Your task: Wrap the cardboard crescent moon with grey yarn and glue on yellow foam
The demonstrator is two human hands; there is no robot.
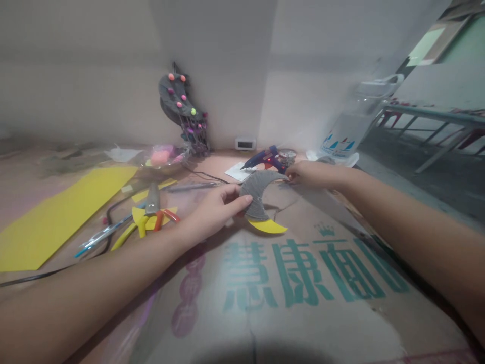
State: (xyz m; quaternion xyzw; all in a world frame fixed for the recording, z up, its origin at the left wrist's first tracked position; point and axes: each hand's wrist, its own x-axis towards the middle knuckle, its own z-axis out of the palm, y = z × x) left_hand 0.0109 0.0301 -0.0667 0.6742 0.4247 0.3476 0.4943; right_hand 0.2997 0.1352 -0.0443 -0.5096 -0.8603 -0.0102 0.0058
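A crescent moon cutout (257, 194) is wrapped in grey yarn over most of its length, with its lower tip showing bare yellow. My left hand (231, 202) grips it by the outer curve, thumb on the front face. My right hand (303, 174) is closed beside the crescent's upper tip, fingers pinched together; whatever lies between them is too small or hidden to make out. Just behind that hand lies a blue glue gun (261, 157) with a small red light, its nozzle over a white paper (238, 172).
Pliers with yellow and red handles (153, 202), pens (106, 235) and a yellow sheet (68, 217) lie left. A decorated grey crescent (176, 98) leans on the wall near a small display (245, 144). A plastic bottle (344, 126) stands right. Printed cardboard (295, 323) covers the front.
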